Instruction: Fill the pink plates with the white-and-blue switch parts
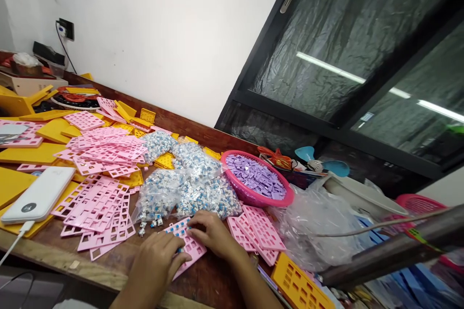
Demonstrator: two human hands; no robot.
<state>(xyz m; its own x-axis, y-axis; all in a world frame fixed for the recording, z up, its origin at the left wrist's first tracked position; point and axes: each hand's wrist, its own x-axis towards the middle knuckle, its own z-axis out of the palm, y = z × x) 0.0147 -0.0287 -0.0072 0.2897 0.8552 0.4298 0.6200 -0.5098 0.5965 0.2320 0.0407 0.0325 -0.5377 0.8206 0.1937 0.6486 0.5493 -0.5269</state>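
both hands on pink switch plate (186,246) on bench (217,280). left hand (157,263) pins it flat, fingers loose; right hand (210,234) fingers curled, pressing, grasp unclear. seat switches squarely, holding plate steady.

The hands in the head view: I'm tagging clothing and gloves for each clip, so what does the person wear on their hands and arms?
Nothing shows on either. The left hand and right hand are bare, with no gloves, rings or watch visible, and both forearms are uncovered as far as the bottom edge of the picture, so no sleeve is in view.

Bags of switches (188,186) behind plate (186,246); basket (257,178) right
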